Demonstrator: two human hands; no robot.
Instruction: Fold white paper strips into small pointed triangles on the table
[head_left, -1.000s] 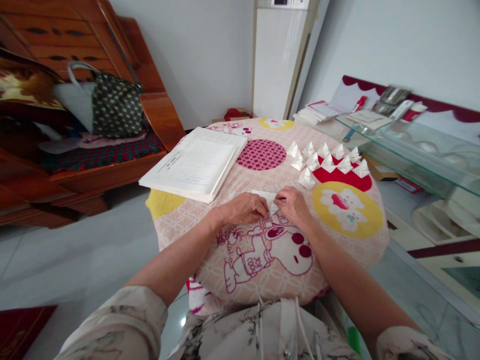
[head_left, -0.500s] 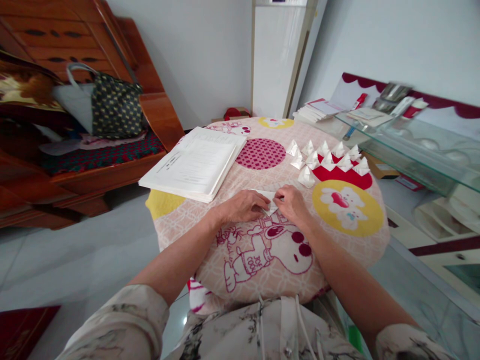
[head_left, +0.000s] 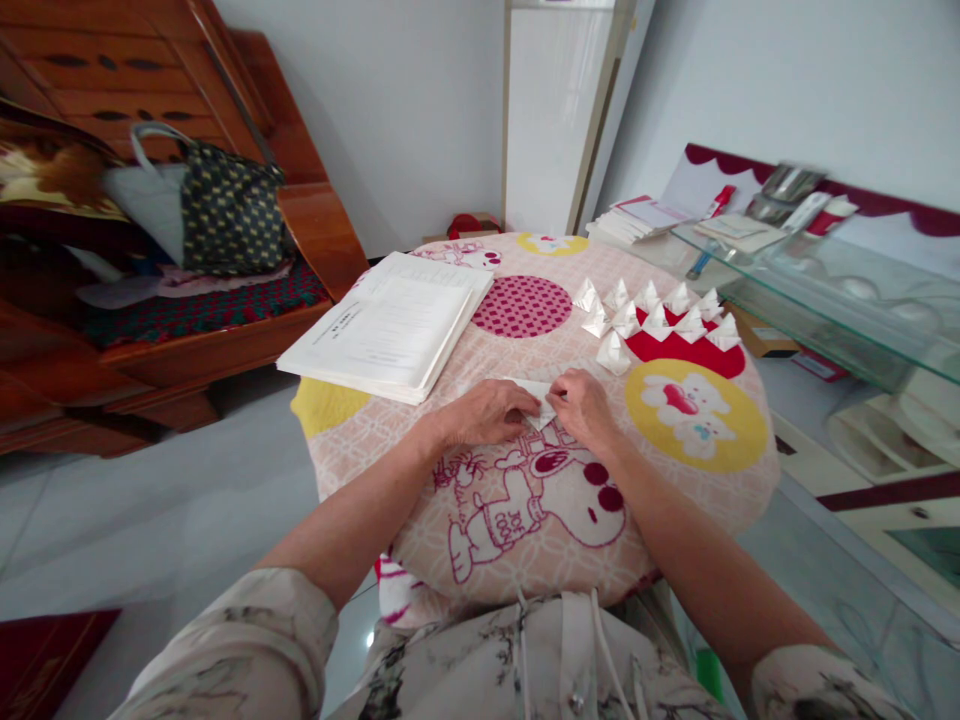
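Note:
A small piece of folded white paper (head_left: 541,408) lies on the patterned tablecloth, between my two hands. On its left side my left hand (head_left: 496,410) has its fingers closed on the paper and partly covers it. My right hand (head_left: 581,402) pinches the right edge between thumb and fingers. Beyond the right hand stand several folded paper boats (head_left: 657,320), grouped in rough rows, with one nearer paper boat (head_left: 613,353) apart from them. To the left rests a thick stack of printed paper sheets (head_left: 375,335).
The round table wears a pink cloth (head_left: 517,345) with cartoon prints. A glass shelf (head_left: 847,280) with a metal bowl and a red marker adjoins its right side. At the left stands a wooden sofa (head_left: 307,240) with a dark patterned bag (head_left: 232,210) on it.

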